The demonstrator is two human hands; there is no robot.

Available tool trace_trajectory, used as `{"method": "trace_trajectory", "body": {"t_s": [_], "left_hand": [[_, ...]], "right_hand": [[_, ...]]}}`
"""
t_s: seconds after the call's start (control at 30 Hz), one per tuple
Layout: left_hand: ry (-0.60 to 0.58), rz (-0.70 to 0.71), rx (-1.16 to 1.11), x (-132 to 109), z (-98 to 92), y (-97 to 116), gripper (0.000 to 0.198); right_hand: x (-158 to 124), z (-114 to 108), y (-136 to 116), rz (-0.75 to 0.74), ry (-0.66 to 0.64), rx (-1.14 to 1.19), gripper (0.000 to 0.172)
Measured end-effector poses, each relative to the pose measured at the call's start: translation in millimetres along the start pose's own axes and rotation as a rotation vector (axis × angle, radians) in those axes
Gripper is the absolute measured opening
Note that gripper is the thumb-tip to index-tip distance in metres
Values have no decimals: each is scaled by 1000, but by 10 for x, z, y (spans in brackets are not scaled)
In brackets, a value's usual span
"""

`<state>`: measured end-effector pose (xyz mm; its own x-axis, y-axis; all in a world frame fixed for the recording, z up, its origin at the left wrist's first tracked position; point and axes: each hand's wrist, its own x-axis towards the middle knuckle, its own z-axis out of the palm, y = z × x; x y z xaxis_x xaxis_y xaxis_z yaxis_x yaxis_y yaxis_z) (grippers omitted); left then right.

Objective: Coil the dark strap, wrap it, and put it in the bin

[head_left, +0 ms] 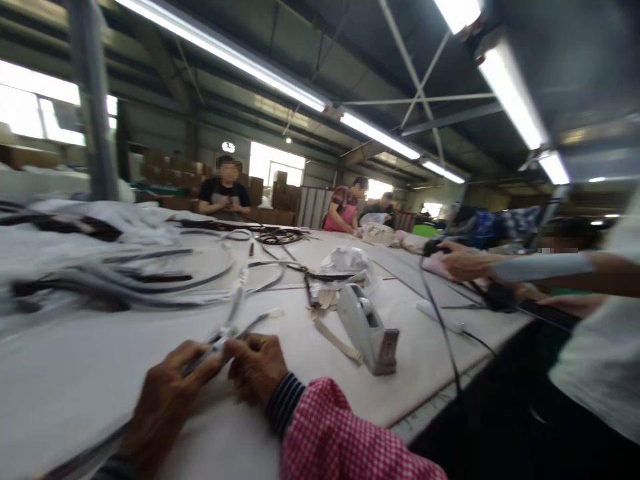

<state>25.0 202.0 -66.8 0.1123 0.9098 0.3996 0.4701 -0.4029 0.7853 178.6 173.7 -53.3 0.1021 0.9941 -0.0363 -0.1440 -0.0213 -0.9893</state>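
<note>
A narrow grey belt-like strap (199, 362) is pinched in my left hand (167, 393), with its fingers closed around it just above the table. My right hand (257, 367) meets it at the fingertips, closed on the same strap near a pale, shiny spot that is too blurred to make out. From there, a light strip stretches away across the table, and a thin dark strap end with a pale tip lies beside my right hand. To the right of my hands stands a grey tape dispenser (367, 327).
Grey straps (165, 283) spread over the white table (100, 347) at left, with a dark coil (280, 236) farther back. Clear plastic bags (347, 261) lie behind the dispenser. A co-worker's hand (463, 260) handles dark items at right. Other people stand across the table.
</note>
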Motion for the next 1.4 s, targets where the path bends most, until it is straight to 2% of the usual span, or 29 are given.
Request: {"method": "trace_trajectory", "body": {"t_s": [0.1,0.2,0.37,0.5,0.57,0.7,0.77,0.83,0.9,0.93,1.07,1.2,1.3,1.4], "left_hand": [[-54,-100,-187,-32,-90,189,34],[-41,-164,-321,-26,-143,285,32],[-48,-206,-490,-49,-195,317,33],[-63,-245,-533,-30,-212,307,36],[-61,-244,-522,-14,-215,292,37],[-44,-223,-483,-20,-213,281,40],[-46,-214,-445,-55,-203,307,39],[-54,-191,-379,-104,-185,350,36],[-64,-169,-332,-156,-160,393,35],[-64,-169,-331,-180,-148,412,35],[-39,-220,-398,-272,-136,456,38],[-44,-214,-372,-403,-184,480,40],[-61,-104,-153,-535,-197,507,38],[-117,35,107,-673,-157,549,29]], "right_hand": [[33,-21,64,-86,-67,-12,43],[52,-43,89,-166,-159,-9,43],[-2,-55,23,-124,-211,-31,44],[5,-51,26,-121,-222,-62,45],[25,-54,54,-170,-194,-136,45],[18,-87,63,-370,-44,-287,43],[-32,-123,13,-553,29,-391,37],[-109,-164,-63,-803,77,-546,26],[-198,-199,-138,-1000,66,-674,14],[-241,-211,-167,-1055,35,-724,15],[-384,-208,-209,-1074,-87,-907,32],[-521,-213,-162,-1090,-85,-1069,40],[-634,-317,-91,-1110,-132,-1165,42],[-716,-478,-20,-1063,-178,-1229,38]]}}
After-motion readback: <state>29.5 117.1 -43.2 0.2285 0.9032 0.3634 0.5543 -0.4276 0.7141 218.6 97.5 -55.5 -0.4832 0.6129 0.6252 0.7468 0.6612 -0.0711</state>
